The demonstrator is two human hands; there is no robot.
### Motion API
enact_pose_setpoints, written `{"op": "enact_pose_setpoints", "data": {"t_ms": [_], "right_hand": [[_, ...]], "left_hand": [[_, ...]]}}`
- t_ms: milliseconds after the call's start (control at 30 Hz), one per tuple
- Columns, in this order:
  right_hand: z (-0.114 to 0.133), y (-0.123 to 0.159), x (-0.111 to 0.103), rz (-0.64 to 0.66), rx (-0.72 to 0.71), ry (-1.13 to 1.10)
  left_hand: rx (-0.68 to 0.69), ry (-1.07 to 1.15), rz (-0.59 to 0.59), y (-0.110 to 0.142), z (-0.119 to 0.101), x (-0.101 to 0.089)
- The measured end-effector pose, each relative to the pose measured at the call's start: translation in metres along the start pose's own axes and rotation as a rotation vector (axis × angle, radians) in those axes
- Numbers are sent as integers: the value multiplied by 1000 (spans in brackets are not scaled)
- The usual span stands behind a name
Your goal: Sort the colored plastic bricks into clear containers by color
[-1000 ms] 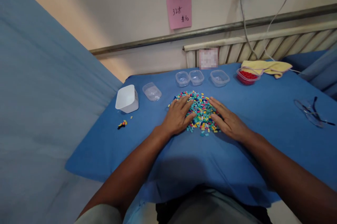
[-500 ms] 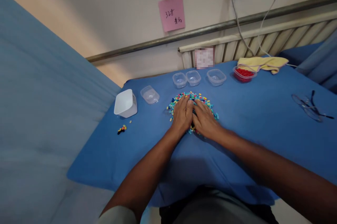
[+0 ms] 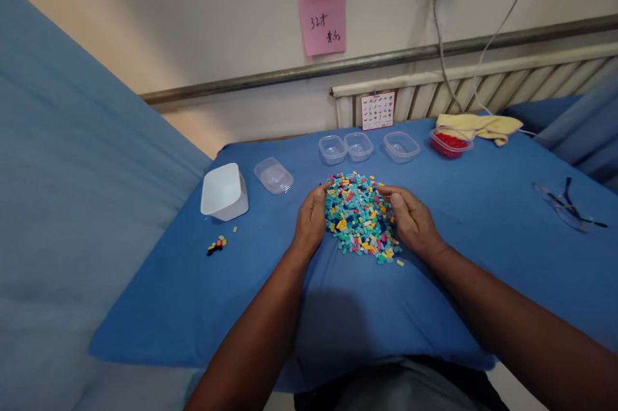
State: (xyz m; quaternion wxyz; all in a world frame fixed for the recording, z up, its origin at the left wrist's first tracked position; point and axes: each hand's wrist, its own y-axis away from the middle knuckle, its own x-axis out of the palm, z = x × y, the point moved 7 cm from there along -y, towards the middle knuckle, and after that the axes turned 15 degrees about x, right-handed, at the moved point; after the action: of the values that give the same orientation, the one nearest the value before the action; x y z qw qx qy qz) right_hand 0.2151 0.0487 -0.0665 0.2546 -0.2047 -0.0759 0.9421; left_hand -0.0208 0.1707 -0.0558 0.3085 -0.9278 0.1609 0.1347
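Note:
A pile of small building bricks (image 3: 360, 214), mostly turquoise with yellow, pink, white and dark blue ones, lies on the blue cloth in front of me. My left hand (image 3: 311, 218) rests on edge against the pile's left side, fingers stretched forward. Along the right side my right hand (image 3: 411, 218) does the same, its thumb and fingers apart. Both hands cup the heap from outside and grip nothing. Some fingertips are hidden behind the bricks.
A white tub (image 3: 224, 195) stands at left, near a few yellow, orange and black bricks (image 3: 217, 245). Behind are a clear lid (image 3: 274, 175), clear containers (image 3: 402, 148), a container of red bricks (image 3: 450, 142) and a yellow cloth (image 3: 477, 126). Glasses (image 3: 570, 205) lie at right.
My hands were together on top of the pile; now they have parted to its left and right sides. More of the heap is uncovered, and it bulges nearer to me.

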Motion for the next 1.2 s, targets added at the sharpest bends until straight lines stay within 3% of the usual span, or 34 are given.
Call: {"op": "enact_pose_setpoints", "data": {"t_ms": [133,233,333,400,533,667,867,1100,1200], "right_hand": [[-25,-20,-24,-226,-5,199],[-50,-48,-42,-303,52,276],[-62,-84,-52,-313,70,345],[-68,-112,-52,-304,111,393],[-84,-161,-43,-281,209,460],[-100,-180,-36,-260,276,496],[-102,-147,-60,-225,235,520],[-106,-69,-111,-139,147,525],[-113,-24,-136,-194,175,561]], "left_hand": [[-21,-108,-77,-7,5,-17],[-66,-124,0,-9,15,-10],[-64,26,80,-6,17,6],[-61,90,57,-5,17,10],[-44,74,-28,-4,22,5],[-62,91,-77,-4,33,0],[-30,64,-54,-6,27,3],[9,22,-34,-10,21,3],[139,-42,-16,-11,10,2]]}}
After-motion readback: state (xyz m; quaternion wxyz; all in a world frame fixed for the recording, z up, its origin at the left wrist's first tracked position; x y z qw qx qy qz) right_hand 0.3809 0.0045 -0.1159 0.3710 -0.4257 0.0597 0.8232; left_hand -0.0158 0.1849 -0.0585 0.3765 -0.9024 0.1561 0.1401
